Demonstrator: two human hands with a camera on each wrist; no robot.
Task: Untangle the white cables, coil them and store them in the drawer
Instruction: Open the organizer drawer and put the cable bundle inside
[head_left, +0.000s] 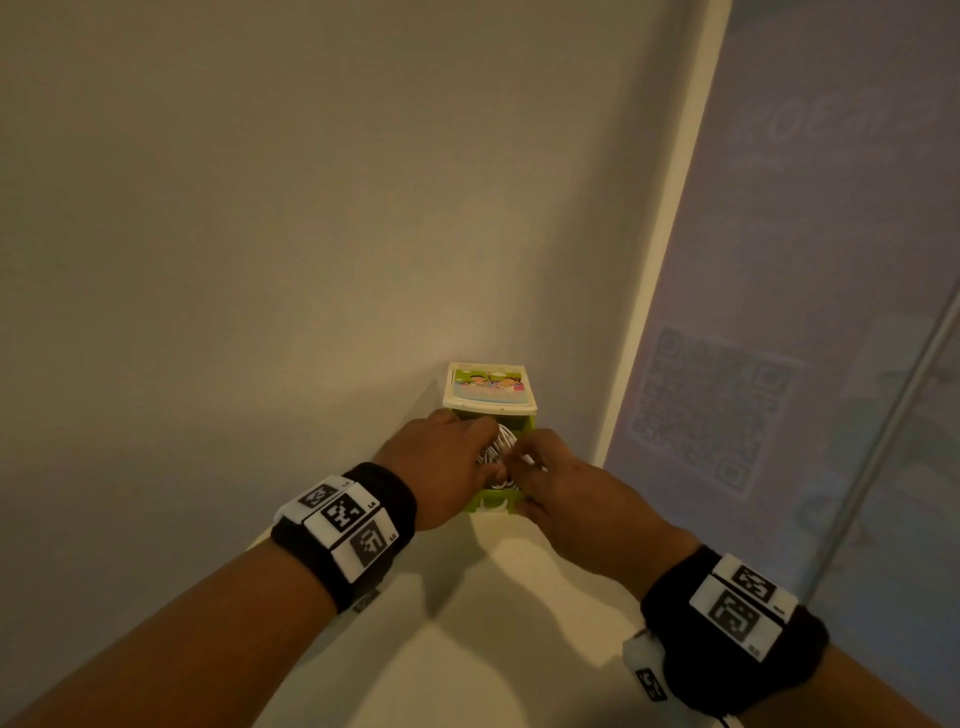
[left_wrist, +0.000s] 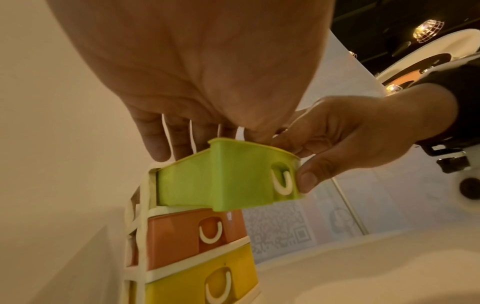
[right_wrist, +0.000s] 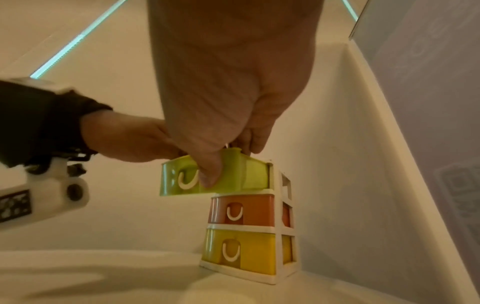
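Observation:
A small white-framed drawer unit (head_left: 491, 387) stands in the corner, and its top green drawer (left_wrist: 221, 181) is pulled out. Coiled white cables (head_left: 500, 437) lie inside that drawer. My left hand (head_left: 480, 449) reaches over the drawer from the left, its fingers (left_wrist: 155, 144) fairly straight and pressing down on the cables. A few white strands (left_wrist: 240, 131) show between them. My right hand (head_left: 530, 460) holds the drawer's front wall, with the thumb (right_wrist: 210, 176) on the outside beside the white handle (right_wrist: 185, 181) and the fingers over the rim.
Below the green drawer (right_wrist: 249, 174) sit a shut orange drawer (right_wrist: 244, 209) and a shut yellow one (right_wrist: 241, 248). A plain wall (head_left: 260, 260) runs behind and to the left. A frosted panel with a QR code (head_left: 711, 410) stands close on the right. The unit rests on a white tabletop (head_left: 493, 597).

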